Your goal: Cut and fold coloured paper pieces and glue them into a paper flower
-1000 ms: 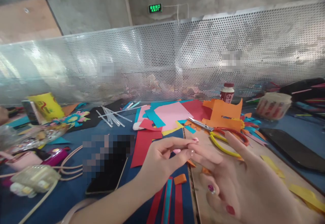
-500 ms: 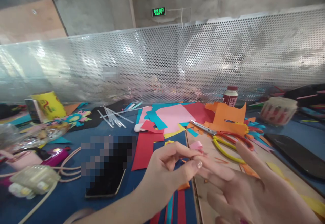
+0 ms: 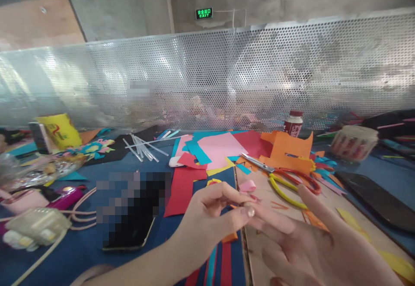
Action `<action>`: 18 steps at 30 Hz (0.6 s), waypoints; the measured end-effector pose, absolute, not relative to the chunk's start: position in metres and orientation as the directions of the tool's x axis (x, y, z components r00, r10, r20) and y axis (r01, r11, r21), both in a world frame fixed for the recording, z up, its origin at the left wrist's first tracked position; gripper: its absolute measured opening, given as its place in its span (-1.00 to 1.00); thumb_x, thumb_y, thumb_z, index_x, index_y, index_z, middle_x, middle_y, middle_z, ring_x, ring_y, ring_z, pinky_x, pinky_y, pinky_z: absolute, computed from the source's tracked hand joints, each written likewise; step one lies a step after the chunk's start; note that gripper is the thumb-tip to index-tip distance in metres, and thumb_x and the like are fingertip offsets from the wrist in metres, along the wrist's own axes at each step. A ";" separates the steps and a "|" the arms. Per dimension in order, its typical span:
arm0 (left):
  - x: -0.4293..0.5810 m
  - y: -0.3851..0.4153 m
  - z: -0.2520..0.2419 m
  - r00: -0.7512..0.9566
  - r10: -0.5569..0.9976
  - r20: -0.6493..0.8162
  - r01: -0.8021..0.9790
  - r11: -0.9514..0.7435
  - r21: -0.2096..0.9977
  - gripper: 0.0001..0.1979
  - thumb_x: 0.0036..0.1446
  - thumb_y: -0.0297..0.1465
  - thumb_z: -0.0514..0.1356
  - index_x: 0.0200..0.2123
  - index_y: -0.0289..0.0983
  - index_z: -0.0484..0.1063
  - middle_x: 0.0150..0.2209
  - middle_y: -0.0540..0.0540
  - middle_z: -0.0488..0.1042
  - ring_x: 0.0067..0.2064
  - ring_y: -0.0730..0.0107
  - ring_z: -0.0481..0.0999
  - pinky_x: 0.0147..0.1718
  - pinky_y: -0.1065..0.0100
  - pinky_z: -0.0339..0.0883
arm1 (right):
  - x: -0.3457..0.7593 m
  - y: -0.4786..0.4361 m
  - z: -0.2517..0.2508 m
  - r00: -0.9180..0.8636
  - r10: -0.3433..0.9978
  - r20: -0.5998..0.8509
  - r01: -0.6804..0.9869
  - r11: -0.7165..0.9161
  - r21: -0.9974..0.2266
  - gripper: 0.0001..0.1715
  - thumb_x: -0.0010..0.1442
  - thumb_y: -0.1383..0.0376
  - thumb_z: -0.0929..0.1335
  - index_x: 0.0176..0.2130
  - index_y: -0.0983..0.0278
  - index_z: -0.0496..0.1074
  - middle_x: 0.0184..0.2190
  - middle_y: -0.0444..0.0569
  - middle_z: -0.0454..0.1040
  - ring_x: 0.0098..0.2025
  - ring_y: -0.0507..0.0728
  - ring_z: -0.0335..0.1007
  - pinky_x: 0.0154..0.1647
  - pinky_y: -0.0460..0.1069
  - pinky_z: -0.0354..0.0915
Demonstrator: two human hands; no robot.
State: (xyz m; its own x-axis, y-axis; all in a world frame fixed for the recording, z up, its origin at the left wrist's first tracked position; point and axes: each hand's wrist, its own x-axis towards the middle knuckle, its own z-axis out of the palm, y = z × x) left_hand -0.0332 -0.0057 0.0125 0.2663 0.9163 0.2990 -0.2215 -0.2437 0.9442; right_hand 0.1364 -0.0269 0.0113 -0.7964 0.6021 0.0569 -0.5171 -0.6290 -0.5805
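My left hand (image 3: 217, 225) is closed in a pinch at the fingertips of my right hand (image 3: 301, 238). Whatever lies between the pinched fingers is too small to make out. The right hand is palm up, its thumb raised and its forefinger stretched toward the pinch, while the lower fingers curl. Just beyond the fingertips is a curled pink paper strip (image 3: 248, 186). Scissors with red and yellow handles (image 3: 285, 180) lie behind the right hand, beside orange paper (image 3: 290, 149). A red paper sheet (image 3: 184, 191) is left of the hands.
A phone (image 3: 139, 216) lies at left, near a cable and a pale plug (image 3: 37, 225). White sticks (image 3: 142, 147) lie farther back. A dark phone-like slab (image 3: 376, 199) is at right. Behind stand a jar (image 3: 354, 143), a red-capped bottle (image 3: 293, 123) and a perforated metal screen (image 3: 207, 78).
The view has shifted slightly, so the table items sit a little farther left. Both hands keep almost the same pose, fingertips still together.
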 end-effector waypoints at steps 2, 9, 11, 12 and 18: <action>-0.034 -0.006 0.011 0.277 0.914 0.298 -0.227 -0.239 0.944 -0.95 -0.11 -0.43 0.28 -0.50 -0.24 0.45 -0.45 0.00 0.48 -0.32 0.44 0.48 -0.27 0.41 0.37 | 0.136 -0.027 0.011 -0.798 0.601 0.048 -0.512 -0.633 -0.581 -0.11 0.08 -0.23 -0.06 -0.07 0.27 0.38 -0.40 -0.05 0.41 -0.66 -0.09 0.06 -0.57 -0.13 0.04; -0.035 -0.006 0.008 0.278 0.913 0.299 -0.257 -0.229 0.939 -0.95 -0.10 -0.44 0.28 -0.49 -0.21 0.46 -0.42 0.02 0.51 -0.30 0.45 0.49 -0.25 0.42 0.38 | 0.138 -0.026 0.009 -0.817 0.572 0.074 -0.506 -0.648 -0.570 -0.14 0.09 -0.22 -0.04 -0.05 0.26 0.38 -0.29 -0.03 0.43 -0.63 -0.09 0.12 -0.54 -0.13 0.08; -0.035 -0.006 0.008 0.295 0.907 0.301 -0.265 -0.225 0.938 -0.95 -0.08 -0.45 0.27 -0.48 -0.20 0.46 -0.41 0.02 0.52 -0.30 0.46 0.50 -0.25 0.43 0.39 | 0.139 -0.025 0.008 -0.820 0.566 0.082 -0.502 -0.643 -0.578 -0.15 0.10 -0.21 -0.04 -0.06 0.25 0.39 -0.26 -0.02 0.43 -0.63 -0.08 0.12 -0.53 -0.12 0.10; -0.035 -0.006 0.009 0.303 0.905 0.299 -0.265 -0.221 0.938 -0.96 -0.07 -0.45 0.26 -0.47 -0.19 0.47 -0.40 0.02 0.53 -0.29 0.45 0.51 -0.23 0.42 0.39 | 0.139 -0.025 0.008 -0.821 0.566 0.076 -0.497 -0.641 -0.585 -0.16 0.10 -0.20 -0.04 -0.06 0.25 0.39 -0.26 -0.02 0.43 -0.63 -0.08 0.11 -0.52 -0.11 0.10; -0.035 -0.007 0.011 0.378 0.878 0.293 -0.351 -0.157 0.923 -0.88 0.01 -0.47 0.20 -0.39 -0.14 0.51 -0.27 0.01 0.56 -0.18 0.38 0.51 -0.14 0.35 0.39 | 0.141 -0.023 0.010 -0.802 0.598 0.010 -0.465 -0.614 -0.638 -0.18 0.09 -0.20 -0.01 -0.03 0.23 0.38 -0.29 0.01 0.45 -0.66 -0.07 0.03 -0.54 -0.11 0.10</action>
State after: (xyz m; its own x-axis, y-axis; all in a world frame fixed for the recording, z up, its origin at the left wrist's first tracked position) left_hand -0.0351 -0.0065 0.0109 0.3782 0.8781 0.2931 -0.3510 -0.1570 0.9231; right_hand 0.1415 -0.0234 0.0104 -0.8017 0.5976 0.0097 -0.4654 -0.6140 -0.6375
